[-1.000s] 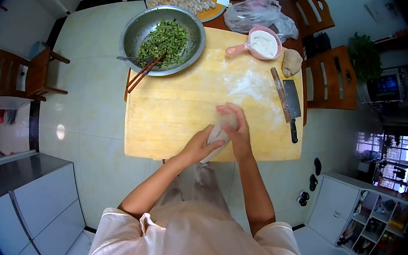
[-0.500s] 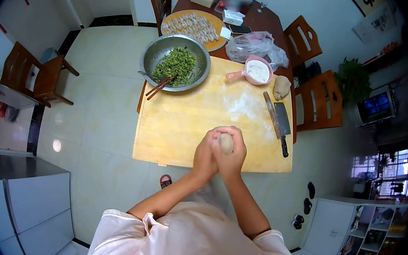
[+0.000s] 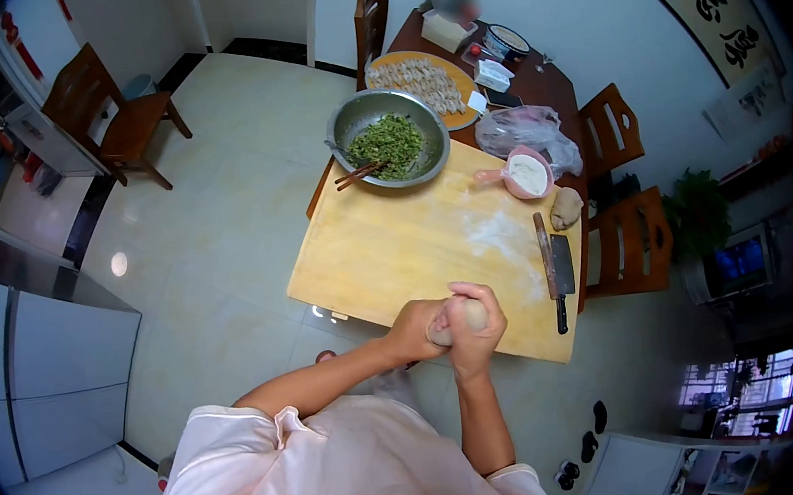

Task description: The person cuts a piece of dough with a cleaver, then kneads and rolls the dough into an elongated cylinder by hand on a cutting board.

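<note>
Between my two hands is a pale lump of dough point(image 3: 467, 314), held above the near edge of the wooden board point(image 3: 386, 239). My left hand point(image 3: 417, 330) wraps round its left side, fingers closed. Round the right side curl the fingers of my right hand point(image 3: 479, 333). On the board's far left stands a metal bowl point(image 3: 438, 151) of chopped green filling point(image 3: 388, 146), with chopsticks point(image 3: 360, 174) on its rim. A pink scoop of flour point(image 3: 528, 176), a second dough lump point(image 3: 565, 208), a rolling pin point(image 3: 545, 256) and a cleaver point(image 3: 562, 266) are at the right.
Behind the bowl, a round tray point(image 3: 458, 77) holds several dumplings. A plastic bag point(image 3: 530, 137) and a tissue box point(image 3: 492, 75) are on the dark table point(image 3: 549, 86). Wooden chairs point(image 3: 630, 240) stand at the right, another chair point(image 3: 128, 126) at the far left. Loose flour point(image 3: 502, 236) dusts the board.
The view has tilted and turned, so the board sits lower and further right. My hands have closed more tightly round the dough, which was longer and partly exposed a second ago.
</note>
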A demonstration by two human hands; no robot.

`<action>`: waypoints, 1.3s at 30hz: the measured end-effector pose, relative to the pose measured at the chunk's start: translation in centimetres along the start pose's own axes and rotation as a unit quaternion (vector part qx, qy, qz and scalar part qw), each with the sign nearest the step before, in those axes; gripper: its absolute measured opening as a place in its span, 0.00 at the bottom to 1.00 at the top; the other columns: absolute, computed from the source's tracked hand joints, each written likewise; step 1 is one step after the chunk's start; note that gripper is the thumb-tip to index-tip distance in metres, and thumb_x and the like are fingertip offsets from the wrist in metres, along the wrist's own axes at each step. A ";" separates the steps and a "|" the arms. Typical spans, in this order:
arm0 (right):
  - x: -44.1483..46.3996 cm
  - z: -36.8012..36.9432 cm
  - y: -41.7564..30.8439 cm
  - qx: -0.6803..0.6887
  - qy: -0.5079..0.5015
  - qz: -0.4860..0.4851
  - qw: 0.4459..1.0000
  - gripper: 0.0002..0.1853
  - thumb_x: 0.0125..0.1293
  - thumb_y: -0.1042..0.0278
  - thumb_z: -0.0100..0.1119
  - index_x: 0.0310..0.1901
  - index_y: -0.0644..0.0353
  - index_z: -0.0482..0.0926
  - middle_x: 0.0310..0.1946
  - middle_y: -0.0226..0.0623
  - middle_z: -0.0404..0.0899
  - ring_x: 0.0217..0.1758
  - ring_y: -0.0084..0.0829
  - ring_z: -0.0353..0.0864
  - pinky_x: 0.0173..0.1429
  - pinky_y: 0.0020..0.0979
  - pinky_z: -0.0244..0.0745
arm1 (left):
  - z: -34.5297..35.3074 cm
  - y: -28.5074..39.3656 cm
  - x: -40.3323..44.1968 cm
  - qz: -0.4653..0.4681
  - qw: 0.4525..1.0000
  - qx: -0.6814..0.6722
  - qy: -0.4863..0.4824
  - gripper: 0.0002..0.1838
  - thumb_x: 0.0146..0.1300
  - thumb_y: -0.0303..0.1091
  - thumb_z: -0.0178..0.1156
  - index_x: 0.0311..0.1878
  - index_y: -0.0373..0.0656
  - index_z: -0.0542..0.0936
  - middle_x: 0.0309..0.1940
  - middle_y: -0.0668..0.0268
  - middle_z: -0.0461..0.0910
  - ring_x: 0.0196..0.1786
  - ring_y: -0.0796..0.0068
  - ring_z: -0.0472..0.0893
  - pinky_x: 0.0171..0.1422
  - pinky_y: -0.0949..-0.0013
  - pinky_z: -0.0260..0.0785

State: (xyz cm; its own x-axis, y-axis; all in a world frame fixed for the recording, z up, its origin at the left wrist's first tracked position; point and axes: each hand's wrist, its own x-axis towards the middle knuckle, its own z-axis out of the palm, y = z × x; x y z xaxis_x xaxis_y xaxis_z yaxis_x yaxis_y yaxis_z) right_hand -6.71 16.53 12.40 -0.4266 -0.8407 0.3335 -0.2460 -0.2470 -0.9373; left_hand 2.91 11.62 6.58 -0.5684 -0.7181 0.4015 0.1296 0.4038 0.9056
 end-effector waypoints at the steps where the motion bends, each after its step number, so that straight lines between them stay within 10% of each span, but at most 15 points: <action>1: -0.3 0.2 -0.2 0.067 0.020 0.027 0.997 0.09 0.64 0.82 0.59 0.46 0.70 0.77 0.25 0.33 0.75 0.25 0.20 0.76 0.31 0.23 0.74 | -0.1 0.2 -0.2 -0.021 1.000 -0.010 -0.011 0.17 0.41 0.35 0.72 0.36 0.44 0.79 0.29 0.57 0.82 0.33 0.50 0.81 0.36 0.58 0.73; 6: -0.1 0.3 -3.0 0.244 0.077 0.118 0.959 0.17 0.64 0.76 0.63 0.54 0.69 0.73 0.26 0.33 0.74 0.26 0.22 0.73 0.34 0.25 0.75 | -1.4 2.9 0.2 -0.054 0.994 0.040 -0.084 0.17 0.42 0.34 0.72 0.38 0.43 0.80 0.29 0.59 0.82 0.32 0.55 0.82 0.38 0.61 0.74; 9: 0.0 -0.8 -4.5 0.037 -0.049 0.075 0.995 0.25 0.60 0.75 0.65 0.58 0.71 0.73 0.35 0.37 0.79 0.43 0.30 0.81 0.56 0.34 0.76 | -3.6 4.6 1.2 -0.129 0.966 -0.087 -0.205 0.19 0.45 0.33 0.72 0.42 0.41 0.81 0.32 0.62 0.83 0.35 0.64 0.83 0.42 0.65 0.75; 13: 1.3 0.1 -7.5 0.226 -0.110 0.061 0.966 0.26 0.58 0.74 0.67 0.59 0.70 0.74 0.41 0.41 0.82 0.50 0.30 0.82 0.63 0.34 0.73 | -5.8 4.4 3.3 -0.104 0.902 -0.146 -0.393 0.22 0.49 0.31 0.71 0.49 0.40 0.79 0.39 0.65 0.83 0.43 0.72 0.82 0.49 0.67 0.75; 18: 1.5 -1.7 -4.9 0.103 -0.225 0.050 0.968 0.23 0.58 0.79 0.65 0.56 0.70 0.75 0.44 0.46 0.83 0.48 0.32 0.84 0.56 0.32 0.78 | -4.4 3.1 2.8 -0.059 0.944 -0.167 -0.278 0.29 0.51 0.31 0.72 0.58 0.41 0.75 0.45 0.61 0.82 0.48 0.67 0.82 0.53 0.65 0.74; 23: 2.2 -0.8 -3.8 0.238 0.096 0.117 0.959 0.13 0.68 0.81 0.56 0.53 0.71 0.74 0.27 0.31 0.71 0.25 0.21 0.70 0.32 0.26 0.74 | 1.4 4.1 -0.3 -0.173 0.981 -0.087 -0.005 0.24 0.49 0.32 0.72 0.51 0.41 0.78 0.41 0.58 0.83 0.45 0.65 0.83 0.50 0.63 0.74; 29: 2.7 -3.1 -2.3 0.287 0.155 0.141 0.935 0.08 0.71 0.74 0.55 0.48 0.67 0.74 0.24 0.29 0.69 0.22 0.19 0.66 0.27 0.23 0.66 | 2.2 0.7 1.0 -0.076 0.991 0.098 -0.043 0.16 0.44 0.32 0.72 0.38 0.43 0.79 0.28 0.54 0.82 0.33 0.49 0.83 0.38 0.58 0.74; 36: 4.8 -6.2 2.1 0.252 0.176 0.192 0.932 0.11 0.72 0.72 0.55 0.53 0.64 0.72 0.27 0.31 0.71 0.30 0.23 0.71 0.38 0.27 0.71 | 3.1 -1.4 5.0 -0.125 0.973 0.038 -0.192 0.23 0.47 0.35 0.73 0.47 0.42 0.80 0.39 0.54 0.84 0.43 0.55 0.84 0.47 0.59 0.75; 39: 5.0 -7.0 2.4 0.179 0.126 0.157 0.963 0.16 0.71 0.69 0.57 0.57 0.63 0.70 0.34 0.35 0.75 0.41 0.28 0.76 0.49 0.31 0.74 | 6.4 -1.1 6.5 -0.171 0.979 -0.082 -0.073 0.28 0.48 0.33 0.73 0.54 0.42 0.78 0.43 0.58 0.83 0.46 0.65 0.83 0.50 0.63 0.74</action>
State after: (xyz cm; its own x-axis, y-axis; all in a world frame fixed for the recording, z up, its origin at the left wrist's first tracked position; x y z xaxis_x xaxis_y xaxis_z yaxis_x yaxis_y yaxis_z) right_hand -15.53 15.14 12.50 -0.6397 -0.7687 -0.0006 0.2259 -0.1873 -0.9560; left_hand -6.09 10.12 7.33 -0.7101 -0.7018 0.0572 0.0324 0.0486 0.9983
